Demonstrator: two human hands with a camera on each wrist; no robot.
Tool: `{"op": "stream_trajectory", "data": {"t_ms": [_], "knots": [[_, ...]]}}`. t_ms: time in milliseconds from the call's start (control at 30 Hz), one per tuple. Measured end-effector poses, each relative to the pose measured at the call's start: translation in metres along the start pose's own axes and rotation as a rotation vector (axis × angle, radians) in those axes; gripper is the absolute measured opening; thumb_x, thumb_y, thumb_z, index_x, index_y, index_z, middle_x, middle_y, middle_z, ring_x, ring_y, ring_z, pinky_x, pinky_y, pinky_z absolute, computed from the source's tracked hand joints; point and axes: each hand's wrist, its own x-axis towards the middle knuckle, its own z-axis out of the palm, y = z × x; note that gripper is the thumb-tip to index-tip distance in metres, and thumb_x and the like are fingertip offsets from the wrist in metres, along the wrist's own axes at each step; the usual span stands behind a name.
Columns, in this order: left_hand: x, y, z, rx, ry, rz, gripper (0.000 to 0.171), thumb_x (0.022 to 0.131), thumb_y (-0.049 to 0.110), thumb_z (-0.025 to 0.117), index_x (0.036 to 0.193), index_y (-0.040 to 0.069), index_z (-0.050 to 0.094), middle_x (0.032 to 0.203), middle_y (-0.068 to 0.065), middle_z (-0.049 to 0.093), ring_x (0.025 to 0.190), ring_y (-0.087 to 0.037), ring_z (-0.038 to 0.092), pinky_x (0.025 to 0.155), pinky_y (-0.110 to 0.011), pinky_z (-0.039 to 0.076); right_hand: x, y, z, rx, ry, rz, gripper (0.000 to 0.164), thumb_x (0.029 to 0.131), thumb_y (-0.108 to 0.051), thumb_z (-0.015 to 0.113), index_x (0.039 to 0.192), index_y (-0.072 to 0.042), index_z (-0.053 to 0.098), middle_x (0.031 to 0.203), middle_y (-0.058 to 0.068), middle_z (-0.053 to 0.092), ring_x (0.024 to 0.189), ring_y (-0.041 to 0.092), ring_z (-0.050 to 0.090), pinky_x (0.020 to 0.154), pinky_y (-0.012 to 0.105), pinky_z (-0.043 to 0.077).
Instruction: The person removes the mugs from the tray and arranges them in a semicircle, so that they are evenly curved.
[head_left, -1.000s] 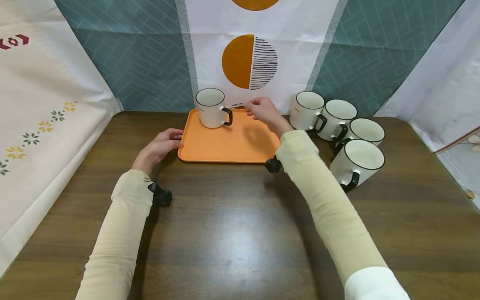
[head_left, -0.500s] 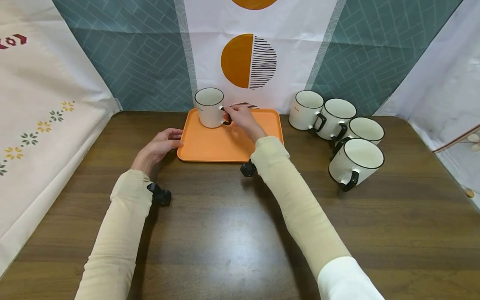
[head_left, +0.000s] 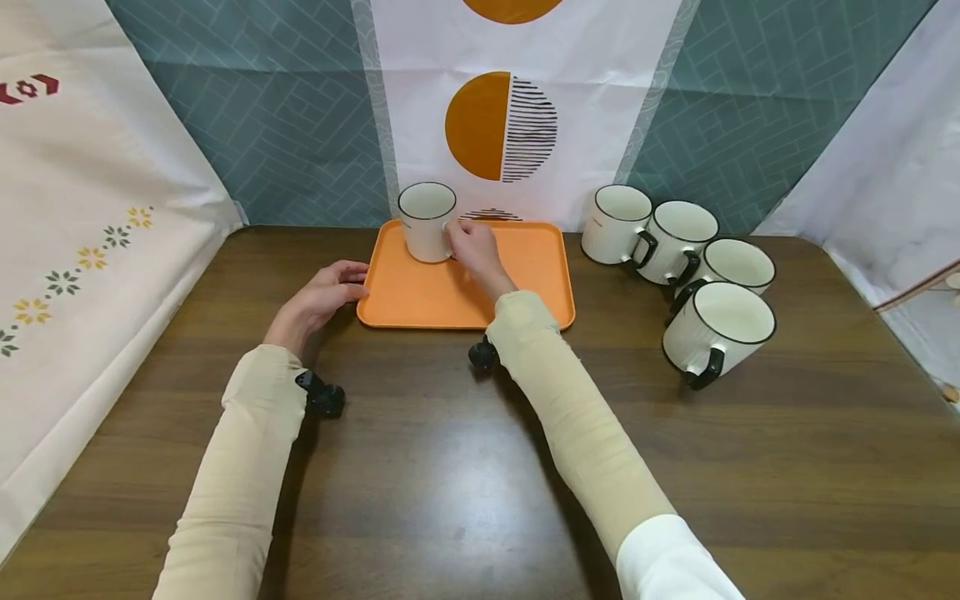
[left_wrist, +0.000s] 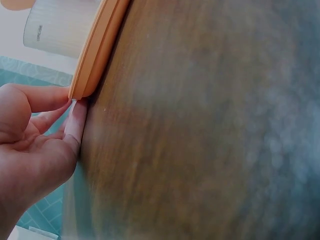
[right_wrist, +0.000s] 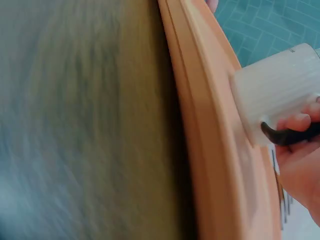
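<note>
In the head view, a white mug (head_left: 425,237) with a dark rim stands upright on the left part of an orange tray (head_left: 525,292). My right hand (head_left: 477,250) grips this mug by its handle. Fingers curl round the black handle (right_wrist: 287,136) in the right wrist view. At the tray's left edge, my left hand (head_left: 322,298) pinches the rim. The left wrist view shows a fingertip on top of that rim and the thumb low against its side; the other fingers of the left hand (left_wrist: 37,135) are partly hidden.
Several more white mugs with black handles stand close together on the right: a back one (head_left: 617,229), one beside it (head_left: 678,242), one partly hidden (head_left: 738,262), and a front one (head_left: 720,329). Patterned cloth (head_left: 300,125) hangs behind the wooden table (head_left: 420,500).
My right hand has moved left across the tray and taken hold of the mug's handle. That mug has shifted very slightly, if at all. The left hand stays at the tray's edge.
</note>
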Motion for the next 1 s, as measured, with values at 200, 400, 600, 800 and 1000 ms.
{"op": "stream_trajectory", "data": {"t_ms": [200, 400, 600, 800, 1000], "knots": [[0.002, 0.002, -0.001, 0.007, 0.008, 0.005, 0.055, 0.097, -0.004, 0.046, 0.146, -0.008, 0.023, 0.144, -0.026, 0.030, 0.122, -0.032, 0.038, 0.109, -0.043, 0.031, 0.000, -0.005, -0.010, 0.062, -0.198, 0.001, 0.036, 0.103, -0.020, 0.042, 0.083, 0.004, 0.060, 0.069, 0.013, 0.050, 0.063, 0.023, 0.045, 0.064, 0.034, 0.043], [0.001, 0.005, 0.000, 0.013, 0.015, 0.005, 0.055, 0.096, -0.004, 0.046, 0.146, -0.008, 0.023, 0.144, -0.026, 0.030, 0.123, -0.032, 0.037, 0.109, -0.043, 0.031, -0.004, -0.008, -0.017, 0.064, -0.321, 0.031, 0.038, 0.106, -0.019, 0.033, 0.081, 0.005, 0.050, 0.070, 0.011, 0.046, 0.067, 0.023, 0.044, 0.071, 0.034, 0.044], [-0.001, 0.005, 0.000, 0.019, 0.011, -0.001, 0.055, 0.097, -0.003, 0.046, 0.147, -0.007, 0.022, 0.145, -0.026, 0.030, 0.123, -0.032, 0.037, 0.109, -0.042, 0.031, -0.017, -0.008, -0.029, 0.014, -0.315, 0.031, 0.040, 0.107, -0.022, 0.030, 0.083, 0.004, 0.048, 0.066, 0.005, 0.038, 0.062, 0.017, 0.035, 0.061, 0.025, 0.032], [-0.001, 0.003, -0.001, 0.026, -0.001, -0.005, 0.056, 0.098, 0.000, 0.046, 0.148, -0.006, 0.020, 0.145, -0.025, 0.029, 0.122, -0.030, 0.037, 0.108, -0.042, 0.032, -0.030, -0.006, -0.043, 0.004, -0.324, 0.001, 0.043, 0.107, -0.027, 0.030, 0.082, 0.003, 0.047, 0.064, 0.004, 0.037, 0.059, 0.016, 0.033, 0.060, 0.025, 0.031], [0.001, 0.000, 0.001, 0.026, -0.001, -0.009, 0.056, 0.098, 0.000, 0.046, 0.147, -0.006, 0.021, 0.144, -0.025, 0.029, 0.121, -0.030, 0.038, 0.108, -0.041, 0.033, -0.042, -0.005, -0.054, -0.033, -0.243, -0.062, 0.045, 0.106, -0.030, 0.034, 0.078, 0.001, 0.051, 0.061, 0.003, 0.039, 0.056, 0.014, 0.034, 0.056, 0.026, 0.030]]}}
